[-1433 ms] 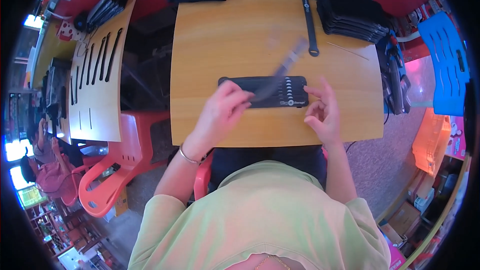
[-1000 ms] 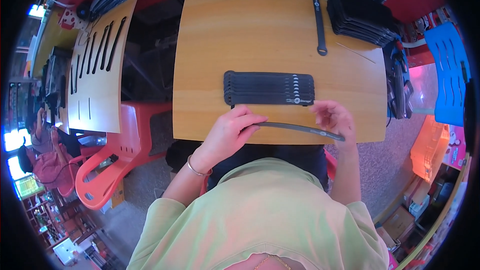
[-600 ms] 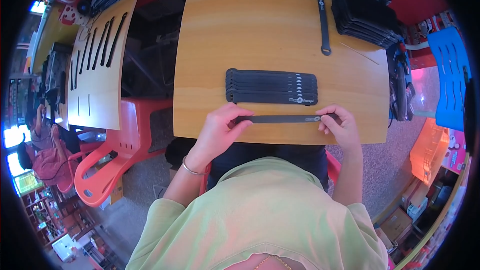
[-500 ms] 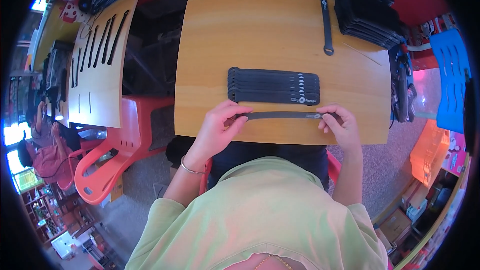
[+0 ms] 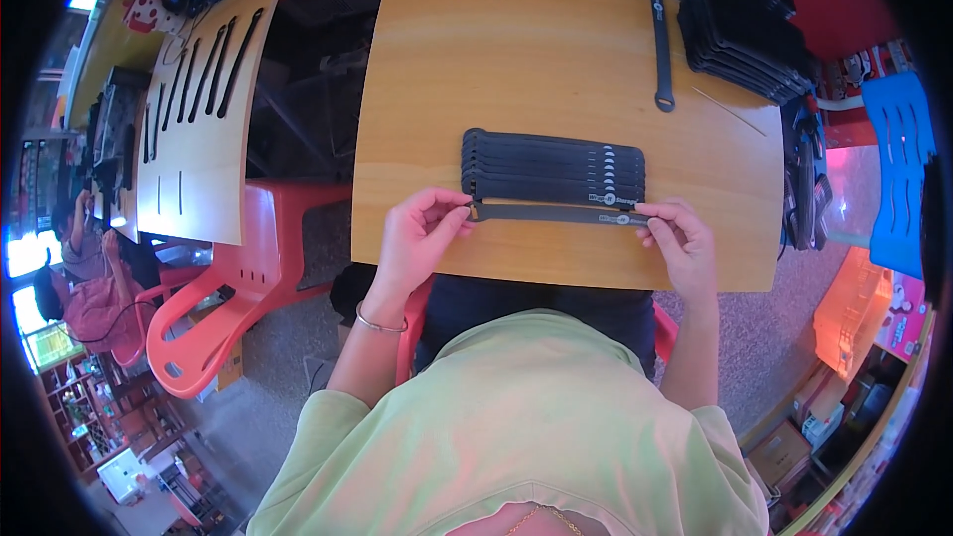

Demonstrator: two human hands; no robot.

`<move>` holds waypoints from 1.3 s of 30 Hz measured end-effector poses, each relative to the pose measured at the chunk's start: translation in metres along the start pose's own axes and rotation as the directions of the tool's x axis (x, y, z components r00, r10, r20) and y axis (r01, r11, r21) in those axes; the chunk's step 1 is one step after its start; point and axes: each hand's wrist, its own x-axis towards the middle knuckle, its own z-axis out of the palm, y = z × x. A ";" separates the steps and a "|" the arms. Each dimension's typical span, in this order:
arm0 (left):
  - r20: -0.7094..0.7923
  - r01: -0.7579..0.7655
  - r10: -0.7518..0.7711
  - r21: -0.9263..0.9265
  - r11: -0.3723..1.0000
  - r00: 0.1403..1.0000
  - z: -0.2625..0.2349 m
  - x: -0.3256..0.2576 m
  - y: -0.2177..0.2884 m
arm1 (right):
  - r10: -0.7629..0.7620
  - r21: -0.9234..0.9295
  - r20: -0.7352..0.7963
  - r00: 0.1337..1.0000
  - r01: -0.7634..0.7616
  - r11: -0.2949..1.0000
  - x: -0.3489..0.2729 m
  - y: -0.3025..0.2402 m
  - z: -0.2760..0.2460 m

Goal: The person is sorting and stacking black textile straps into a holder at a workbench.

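Note:
A dark grey strap point(image 5: 551, 213) with pale printing near its right end is stretched between my two hands, low over the front of the table. My left hand point(image 5: 422, 233) pinches its left end between thumb and fingers. At the other end, my right hand point(image 5: 683, 241) grips it the same way. Just beyond lies a neat, overlapping row of similar straps point(image 5: 546, 164), with their pale marks lined up on the right. The held strap runs along the near edge of that row; whether it touches, I cannot tell.
Another strap point(image 5: 661, 50) lies alone on the wooden table point(image 5: 516, 60), near tall black stacks point(image 5: 740, 40) at the far right. A thin stick point(image 5: 730, 111) rests close by. On the left stand a red chair point(image 5: 268, 248) and a second table point(image 5: 204, 164) with several straps. A person point(image 5: 94, 283) sits far left.
Both hands have carried the strap slightly away from me, closer to the row of straps. The strap's printed side now shows more fully. The whole view has shifted a little.

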 end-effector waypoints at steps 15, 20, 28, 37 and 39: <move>-0.145 -0.007 0.023 0.111 0.994 0.989 0.005 0.016 -0.008 | -0.047 -0.163 -0.131 0.990 0.025 0.986 0.004 0.017 0.001; -0.155 0.031 -0.014 0.111 0.993 0.988 0.004 0.017 -0.006 | -0.045 -0.173 -0.136 0.990 0.021 0.985 0.006 0.018 0.001; -0.159 0.052 -0.035 0.100 0.994 0.987 0.006 0.018 -0.005 | -0.020 -0.161 -0.139 0.990 -0.003 0.987 0.007 0.016 0.001; -0.170 0.058 -0.040 0.106 0.993 0.985 0.008 0.019 -0.005 | -0.026 -0.171 -0.157 0.987 -0.001 0.985 0.008 0.020 0.000; -0.186 0.072 -0.052 0.100 0.992 0.981 0.009 0.020 -0.005 | -0.026 -0.171 -0.153 0.988 0.000 0.985 0.010 0.021 0.001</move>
